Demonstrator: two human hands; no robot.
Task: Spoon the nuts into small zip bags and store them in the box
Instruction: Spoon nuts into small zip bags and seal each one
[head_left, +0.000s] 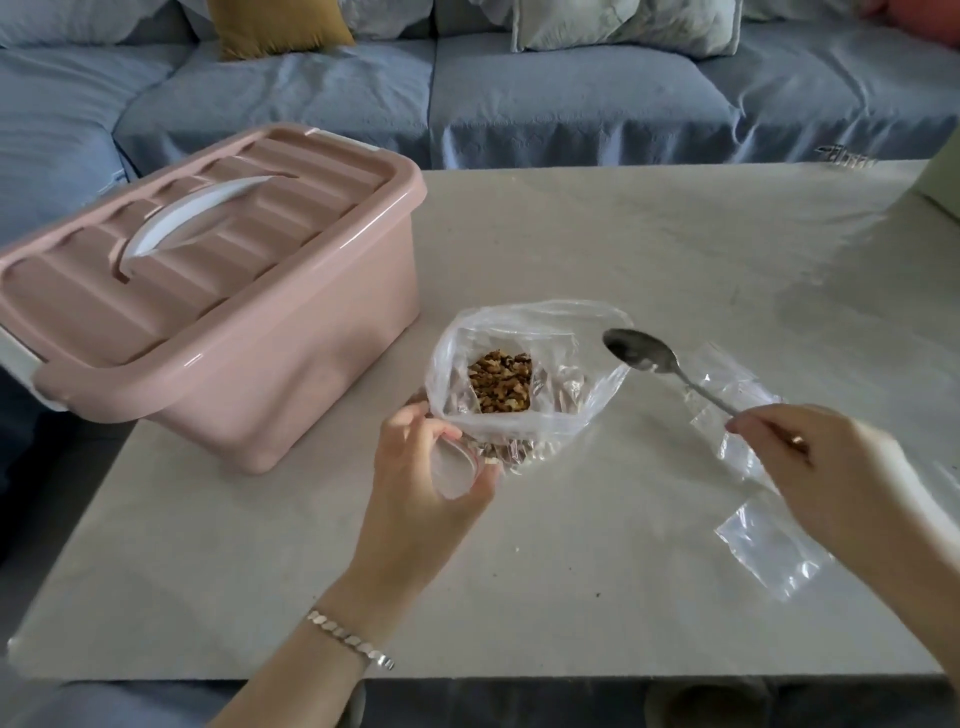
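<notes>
Walnut pieces (501, 382) sit in the bottom of a big clear bag (535, 325), mouth open and facing up, on the desk (649, 234) just beyond the left hand (431, 467).
Left hand: fingers curled, gripping the bag's near-left rim. There is also something clear in the palm, possibly a small zip bag, can't tell. Palm faces right, forearm comes in from the near edge, metal bracelet (348, 639) on the wrist.
Right hand (810, 457): fingertips pinch the handle end of a metal spoon (644, 352). The handle runs up-left from the hand. The bowl hangs just right of the bag mouth, outside the bag, concave side up, nothing visible in it.
Under and beside the right hand, flat on the desk: one empty zip bag (727, 387) under the spoon handle, a second zip bag (774, 553) nearer the person, partly under the wrist.
Pink storage box (249, 374) is left of and beyond the left hand, near the bag and not touching it. Its lid (156, 270) is on, and the white carry handle (192, 215) lies flat.
Desk top is pale stone-look, with a few crumbs near the left forearm.
Beyond the desk: blue-grey sofa (519, 104), mustard cushion (275, 26), pale cushions to its right.
</notes>
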